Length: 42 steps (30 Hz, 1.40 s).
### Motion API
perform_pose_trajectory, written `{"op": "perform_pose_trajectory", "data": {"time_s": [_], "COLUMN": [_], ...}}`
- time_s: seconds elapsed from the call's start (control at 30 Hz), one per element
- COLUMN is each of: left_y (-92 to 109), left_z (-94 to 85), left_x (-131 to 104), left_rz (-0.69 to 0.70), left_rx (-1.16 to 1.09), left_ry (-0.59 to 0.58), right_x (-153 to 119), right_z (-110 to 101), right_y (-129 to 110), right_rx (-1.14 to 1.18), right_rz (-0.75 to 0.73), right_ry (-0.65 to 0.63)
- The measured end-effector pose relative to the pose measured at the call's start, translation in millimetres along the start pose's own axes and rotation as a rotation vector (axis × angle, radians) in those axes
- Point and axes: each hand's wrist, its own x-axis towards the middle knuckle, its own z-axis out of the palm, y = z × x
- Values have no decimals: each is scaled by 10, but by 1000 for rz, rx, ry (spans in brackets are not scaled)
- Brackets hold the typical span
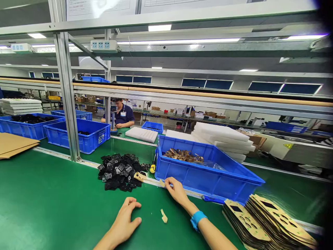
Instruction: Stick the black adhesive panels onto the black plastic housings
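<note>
Tan scrap, in my head view, runs lengthwise away from me on the green tabletop, right of my left hand, whose empty fingers stand apart from the thumb; my right hand, fingertips slightly farther off, pinches another tan piece

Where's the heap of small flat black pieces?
In the head view, the heap lies left of centre on the green tabletop, beyond the left hand and left of the large blue plastic bin.

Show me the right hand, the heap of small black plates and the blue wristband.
Right hand (pixel 177 191): head view, its back.
Heap of small black plates (pixel 120 173): head view, heap's middle.
Blue wristband (pixel 197 219): head view, outer face.
</note>
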Motion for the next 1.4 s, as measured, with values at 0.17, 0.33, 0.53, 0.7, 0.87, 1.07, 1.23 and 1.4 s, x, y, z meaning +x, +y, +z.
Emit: {"op": "perform_pose_trajectory", "data": {"time_s": [0.17, 0.33, 0.53, 0.7, 0.87, 1.07, 1.23, 1.4], "left_y": [-10, -3, 26, 27, 46, 33, -28, -42], "left_z": [7, 26, 15, 19, 26, 25, 40, 19], "left_x": [-4, -5, -6, -7, 4, 8, 9, 6], "left_rz": [12, 10, -16, -31, -37, -25, -4, 47], "left_rx": [-3, 11, 21, 28, 42, 39, 87, 74], "left_ry": [10, 9, -22, -29, -39, -41, -50, -42], "right_x": [-434, -772, 186, 887, 750, 652, 926, 869], "right_z": [-75, -95, -943, -1071, 32, 578, -394, -1320], "right_y": [-368, -562, -212, -173, -643, -771, -612, -495], "right_rx": [165, 202, 96, -7, -30, -31, -134, -219], "right_rz": [-206, -316, -190, -91, -300, -349, -263, -45], "right_ry": [-209, -198, 390, 561, 300, 179, 376, 630]}}
